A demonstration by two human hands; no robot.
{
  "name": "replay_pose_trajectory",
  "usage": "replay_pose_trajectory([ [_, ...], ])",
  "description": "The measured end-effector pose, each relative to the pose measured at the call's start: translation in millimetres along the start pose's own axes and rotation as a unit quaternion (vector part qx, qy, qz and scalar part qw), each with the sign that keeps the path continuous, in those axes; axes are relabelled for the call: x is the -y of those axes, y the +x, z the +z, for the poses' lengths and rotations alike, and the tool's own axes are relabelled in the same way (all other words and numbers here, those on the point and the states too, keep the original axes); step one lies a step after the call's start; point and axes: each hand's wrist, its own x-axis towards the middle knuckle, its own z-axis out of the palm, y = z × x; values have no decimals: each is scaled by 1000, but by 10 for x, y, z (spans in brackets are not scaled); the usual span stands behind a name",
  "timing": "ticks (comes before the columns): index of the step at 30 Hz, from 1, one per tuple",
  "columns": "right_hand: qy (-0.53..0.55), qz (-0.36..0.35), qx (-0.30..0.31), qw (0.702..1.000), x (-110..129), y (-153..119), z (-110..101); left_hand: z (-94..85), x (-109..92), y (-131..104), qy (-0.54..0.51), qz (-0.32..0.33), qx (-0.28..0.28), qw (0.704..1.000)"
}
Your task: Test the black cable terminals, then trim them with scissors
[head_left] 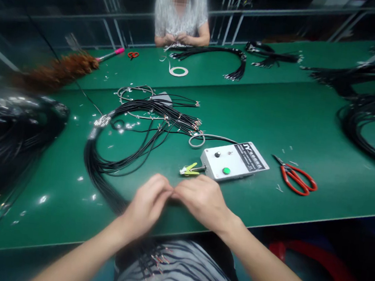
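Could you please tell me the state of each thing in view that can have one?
Left hand: pinched, fingertips meeting the right's; anything held is hidden.
Right hand: pinched likewise.
Black cable bundle: curved, stripped copper ends exposed.
White control box: lying flat, controls facing up.
Green button: cannot tell whether lit.
Red-handled cutters: lying flat, unheld.
White tape roll: partly unwound.

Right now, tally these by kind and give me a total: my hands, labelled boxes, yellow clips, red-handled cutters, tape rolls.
Hands: 2 (left hand, right hand)
Labelled box: 1
Yellow clip: 1
Red-handled cutters: 2 (near one, far one)
Tape roll: 1
Total: 7
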Motion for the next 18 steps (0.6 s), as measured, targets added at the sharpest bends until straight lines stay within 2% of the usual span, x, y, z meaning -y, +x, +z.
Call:
replay_pose_trajectory([
  [2, -27, -12, -1, 1000, -41, -47, -43, 22, 22, 4, 51, 54, 31, 997],
  [4, -43, -2, -7, 999, -83, -99, -96, 56, 40, 26, 57, 60, 18, 996],
  [8, -105, 55, -32, 992, -240, -105, -200, 96, 61, 135, 49, 3, -52, 997],
  [10, -156, 70, -17, 985, -343, -53, -205, 101, 78, 204, 51, -22, -65, 996],
  [13, -191, 57, 28, 979, -468, 36, -144, 115, 121, 290, 63, -41, -80, 994],
  [18, -193, 33, 35, 980, -543, 107, -72, 167, 180, 371, 84, -54, -94, 991],
])
